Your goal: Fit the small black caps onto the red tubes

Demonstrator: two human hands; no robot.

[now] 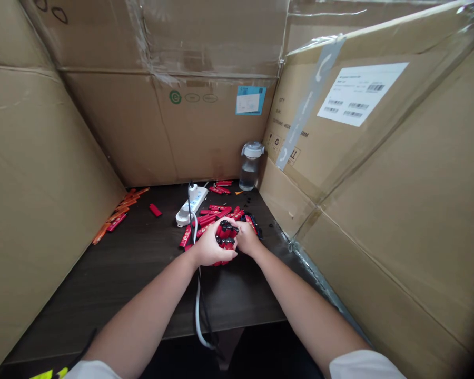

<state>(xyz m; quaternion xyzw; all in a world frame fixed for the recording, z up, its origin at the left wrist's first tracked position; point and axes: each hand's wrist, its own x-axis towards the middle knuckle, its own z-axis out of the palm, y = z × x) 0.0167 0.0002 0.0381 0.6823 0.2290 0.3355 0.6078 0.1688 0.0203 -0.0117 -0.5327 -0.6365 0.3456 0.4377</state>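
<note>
A bundle of red sticks with black tops (226,243), which look like lighters, is held upright above the table. My left hand (211,246) wraps round its left and near sides, thumb across the front. On the right side my right hand (246,238) is closed against the same bundle, its fingertips partly hidden behind it. Just beyond both hands lies a loose pile of red pieces with gold lettering (211,217). A small dark tangle (254,220) sits beside my right hand.
A white power strip (191,205) has cables running under my left arm and over the table edge. A water bottle (249,167) stands in the far corner. Orange strips (120,215) line the left side; a single red piece (155,210) lies nearby. Cardboard walls (205,131) surround the dark table (142,279).
</note>
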